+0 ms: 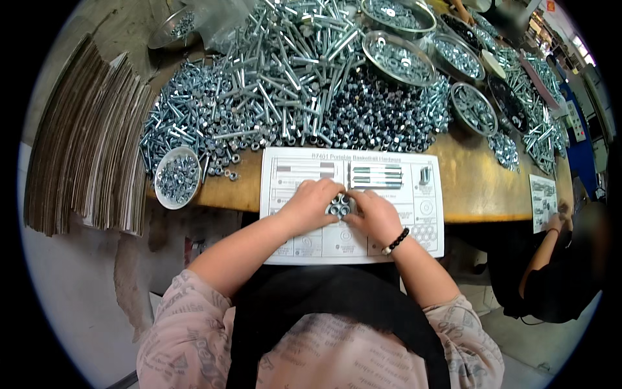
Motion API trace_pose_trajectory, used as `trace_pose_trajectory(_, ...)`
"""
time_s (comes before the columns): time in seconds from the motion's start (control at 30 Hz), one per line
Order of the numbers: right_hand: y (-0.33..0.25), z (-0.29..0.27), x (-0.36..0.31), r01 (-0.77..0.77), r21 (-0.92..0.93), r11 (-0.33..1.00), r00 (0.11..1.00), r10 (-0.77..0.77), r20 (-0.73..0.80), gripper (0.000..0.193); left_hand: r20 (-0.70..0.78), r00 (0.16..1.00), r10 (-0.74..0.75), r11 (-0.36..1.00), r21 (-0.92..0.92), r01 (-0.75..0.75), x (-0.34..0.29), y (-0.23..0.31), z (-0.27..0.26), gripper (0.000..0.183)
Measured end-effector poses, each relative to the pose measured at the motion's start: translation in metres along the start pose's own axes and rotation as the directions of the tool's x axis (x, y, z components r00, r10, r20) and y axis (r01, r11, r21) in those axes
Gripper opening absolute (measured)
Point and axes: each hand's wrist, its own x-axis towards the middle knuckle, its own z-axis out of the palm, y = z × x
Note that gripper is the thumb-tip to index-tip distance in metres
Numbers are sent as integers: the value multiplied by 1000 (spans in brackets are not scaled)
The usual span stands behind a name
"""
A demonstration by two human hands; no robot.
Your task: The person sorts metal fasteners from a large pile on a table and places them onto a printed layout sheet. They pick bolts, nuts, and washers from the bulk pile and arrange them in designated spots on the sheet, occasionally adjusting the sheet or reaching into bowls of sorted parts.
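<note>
A white printed card (353, 255) with line drawings of hardware lies in front of me at the table's near edge. Over its middle, my left hand (310, 206) and my right hand (376, 218) come together with bent fingers around a small cluster of metal nuts (339, 206). The fingers of both hands press at the sides of the cluster and hide part of it. Several long silver bolts (376, 176) lie side by side on the upper part of the card. At its upper right a short metal piece (425, 175) rests on a drawing.
Heaped bolts (285, 71) and dark nuts (382, 107) cover the table (466, 188) beyond the card. A white bowl of small hardware (177, 178) stands left, metal bowls (398, 59) farther back. Stacked cardboard (84, 142) rises at left. Another person's hand (556, 220) holds a card at right.
</note>
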Motion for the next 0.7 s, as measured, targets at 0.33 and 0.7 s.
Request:
trace_pose_trajectory(0.33, -10, -4, -8, 8, -52, 999, 999, -5, 48, 45, 25, 999, -41, 998, 38, 40, -10, 11, -4, 49)
trace_pose_trajectory(0.7, -11, -5, -5, 9, -49, 999, 999, -7, 46, 45, 36, 999, -36, 995, 98, 33, -10, 7, -6, 50)
